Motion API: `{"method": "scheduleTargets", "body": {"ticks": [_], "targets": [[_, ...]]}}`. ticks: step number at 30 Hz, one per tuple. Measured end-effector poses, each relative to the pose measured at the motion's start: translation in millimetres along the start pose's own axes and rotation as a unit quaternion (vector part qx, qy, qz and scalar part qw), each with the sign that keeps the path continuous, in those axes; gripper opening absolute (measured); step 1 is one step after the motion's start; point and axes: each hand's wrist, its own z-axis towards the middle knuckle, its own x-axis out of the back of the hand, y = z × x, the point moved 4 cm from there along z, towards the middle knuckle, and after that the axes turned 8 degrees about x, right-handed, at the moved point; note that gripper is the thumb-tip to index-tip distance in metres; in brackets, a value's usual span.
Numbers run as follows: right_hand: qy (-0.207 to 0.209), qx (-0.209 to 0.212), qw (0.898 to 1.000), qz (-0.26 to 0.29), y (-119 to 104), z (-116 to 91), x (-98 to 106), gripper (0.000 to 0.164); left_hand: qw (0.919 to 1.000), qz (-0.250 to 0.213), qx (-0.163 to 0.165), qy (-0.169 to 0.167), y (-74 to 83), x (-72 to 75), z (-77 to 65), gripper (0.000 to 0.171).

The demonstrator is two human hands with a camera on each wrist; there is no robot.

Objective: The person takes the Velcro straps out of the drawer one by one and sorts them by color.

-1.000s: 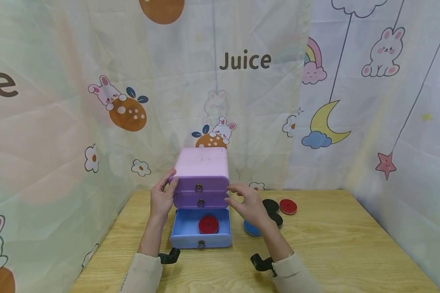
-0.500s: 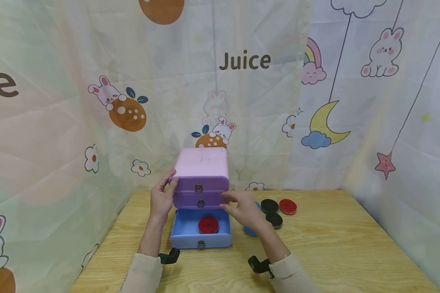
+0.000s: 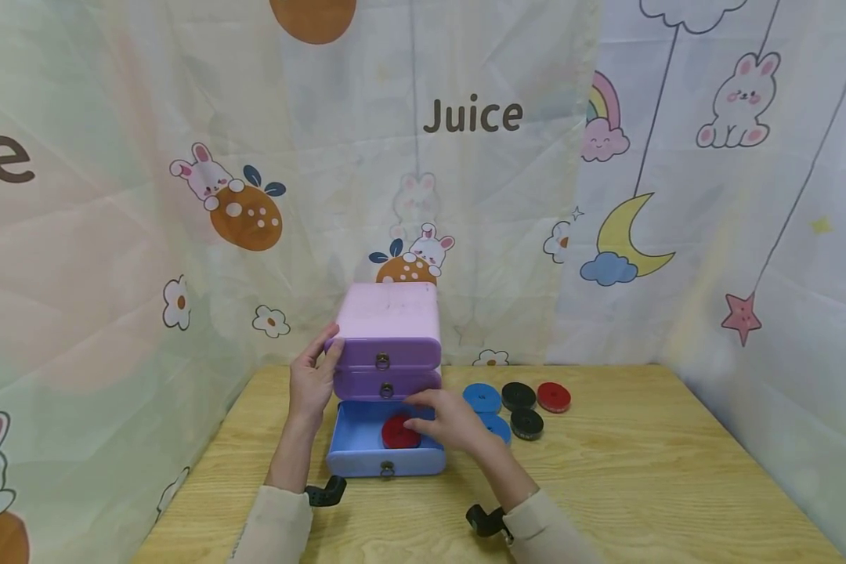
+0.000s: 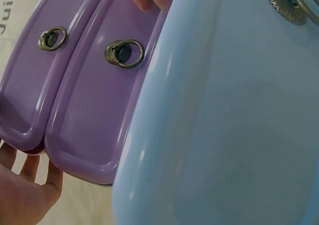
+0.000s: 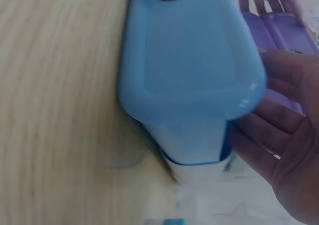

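A small drawer cabinet (image 3: 389,309) has a pink top, two purple drawers (image 4: 99,95) pushed in and a blue drawer (image 3: 352,464) pulled out at the bottom. Inside the blue drawer lies a flat red roll (image 3: 393,432), like coiled ribbon. My left hand (image 3: 312,384) grips the cabinet's upper left corner, thumb at the front edge. Over the right side of the blue drawer is my right hand (image 3: 447,419), its thumb overlapping the red roll and its fingers reaching above it. In the right wrist view, its loosely extended fingers (image 5: 281,115) pass behind the drawer front.
Right of the cabinet, several similar rolls lie on the wooden table (image 3: 641,470): blue rolls (image 3: 482,397), black rolls (image 3: 518,395) and another red roll (image 3: 554,397). A printed cloth (image 3: 493,235) hangs behind and at both sides.
My right hand has moved left and down from beside the purple drawers to over the open blue drawer, uncovering the blue rolls. My left hand stays on the cabinet.
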Motion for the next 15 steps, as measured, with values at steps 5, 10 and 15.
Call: {"method": "scheduleTargets", "body": {"ticks": [5,10,15], "targets": [[-0.02,-0.027,0.999,-0.022,3,2,-9,0.036,1.0,-0.001,-0.001,0.001,0.0,-0.4,0.0,0.053],[-0.022,-0.024,0.999,-0.03,5,4,-16,0.026,1.0,-0.005,0.004,0.0,0.8,-0.3,0.3,0.053],[-0.027,-0.018,0.999,-0.015,6,8,-25,0.043,1.0,-0.004,0.003,0.0,0.3,0.2,1.1,0.052]]}}
